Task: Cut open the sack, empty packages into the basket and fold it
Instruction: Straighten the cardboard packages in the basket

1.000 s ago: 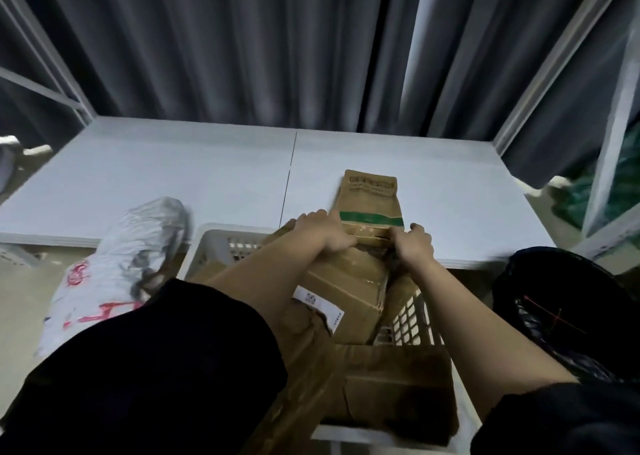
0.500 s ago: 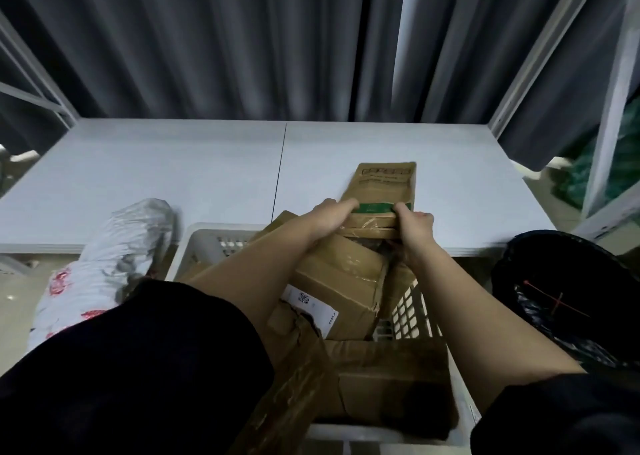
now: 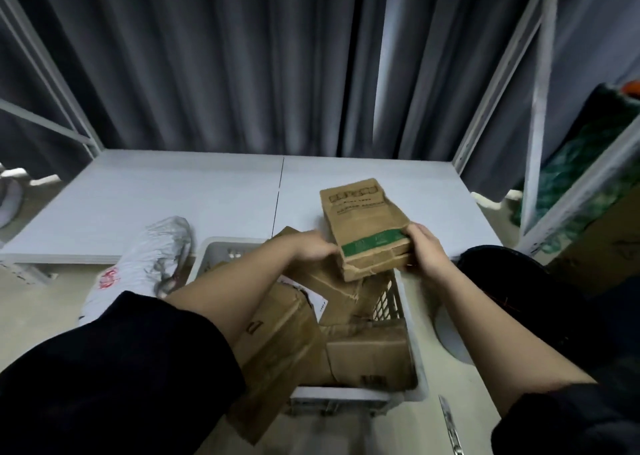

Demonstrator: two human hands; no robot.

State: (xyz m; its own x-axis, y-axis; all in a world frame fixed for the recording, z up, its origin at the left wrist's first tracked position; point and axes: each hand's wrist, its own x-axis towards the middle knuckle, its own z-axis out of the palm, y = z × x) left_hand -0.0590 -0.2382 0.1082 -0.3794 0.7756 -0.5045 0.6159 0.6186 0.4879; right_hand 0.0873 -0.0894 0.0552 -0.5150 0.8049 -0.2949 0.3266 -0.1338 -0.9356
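A brown cardboard package (image 3: 363, 222) with a green tape band is held above the far end of the white plastic basket (image 3: 412, 333). My left hand (image 3: 311, 248) grips its left lower edge and my right hand (image 3: 427, 252) grips its right lower corner. The basket sits on the floor against the white table (image 3: 173, 198) and holds several brown cardboard boxes (image 3: 367, 357). A crumpled white sack (image 3: 145, 264) with red print lies on the floor left of the basket.
Dark curtains hang behind the table. White metal frame posts (image 3: 535, 108) stand at the right. A black bin (image 3: 512, 281) stands right of the basket. A slim metal blade-like object (image 3: 450, 423) lies on the floor near my right forearm.
Both hands have lifted the green-taped package up off the box pile and shifted it slightly right; it now tilts with its top leaning away over the table edge.
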